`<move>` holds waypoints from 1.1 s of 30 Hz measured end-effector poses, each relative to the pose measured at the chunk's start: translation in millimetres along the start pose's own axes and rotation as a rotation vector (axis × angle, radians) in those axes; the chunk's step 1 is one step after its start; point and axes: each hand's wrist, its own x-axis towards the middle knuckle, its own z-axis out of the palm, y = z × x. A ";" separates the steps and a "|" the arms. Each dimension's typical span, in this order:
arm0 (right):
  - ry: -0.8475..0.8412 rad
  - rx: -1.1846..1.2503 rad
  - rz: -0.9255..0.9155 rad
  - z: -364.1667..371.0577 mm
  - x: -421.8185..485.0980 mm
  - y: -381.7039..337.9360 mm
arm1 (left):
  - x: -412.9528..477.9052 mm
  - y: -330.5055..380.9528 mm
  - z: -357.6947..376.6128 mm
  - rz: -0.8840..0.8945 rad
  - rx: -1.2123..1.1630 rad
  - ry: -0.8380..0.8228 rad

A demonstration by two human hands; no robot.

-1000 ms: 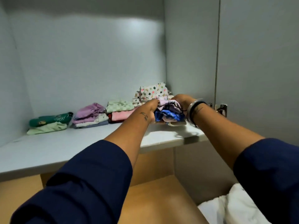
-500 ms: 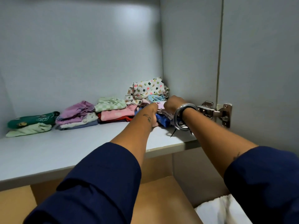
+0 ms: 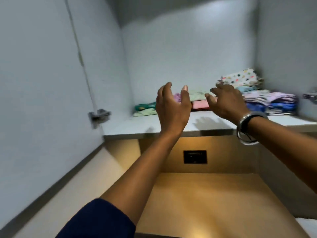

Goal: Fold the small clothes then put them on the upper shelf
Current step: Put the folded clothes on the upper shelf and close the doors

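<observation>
Folded small clothes line the back of the upper shelf [image 3: 171, 130]. At the right lies a blue and lilac stack [image 3: 276, 103], behind it a white spotted piece [image 3: 240, 78]. A pink and pale green stack [image 3: 199, 102] shows between my hands, and a green stack [image 3: 145, 108] lies at the left. My left hand [image 3: 173, 107] is raised in front of the shelf, fingers apart, holding nothing. My right hand [image 3: 226, 102], with bangles on the wrist, hovers over the shelf's front, also empty and spread. Both hands are apart from the clothes.
The cupboard's left door [image 3: 42, 100] stands open with a metal hinge [image 3: 98, 115]. Below the shelf is a wooden lower compartment [image 3: 205, 200] with a small dark plate [image 3: 195, 157] on its back wall. The right wall [image 3: 288, 48] closes the shelf.
Both hands have let go of the blue and lilac stack, which now rests on the shelf at the right. The hands have drawn back and leftward, and my view has swung left.
</observation>
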 end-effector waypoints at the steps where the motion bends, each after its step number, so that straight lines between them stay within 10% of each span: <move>1: -0.001 0.052 -0.064 -4.1 -4.1 -30.5 | -3.0 -0.4 -36.8 0.087 0.051 0.083; 9: 0.322 0.323 -0.673 -126.1 -12.8 -289.4 | -62.4 32.1 -291.3 0.548 0.624 0.651; 17: 0.426 0.100 -0.993 -216.1 -48.0 -451.7 | -117.5 14.5 -366.2 0.022 0.658 0.284; 33: 0.448 -0.145 -0.507 -196.2 -41.4 -260.1 | -118.9 17.7 -197.0 0.501 0.763 -0.040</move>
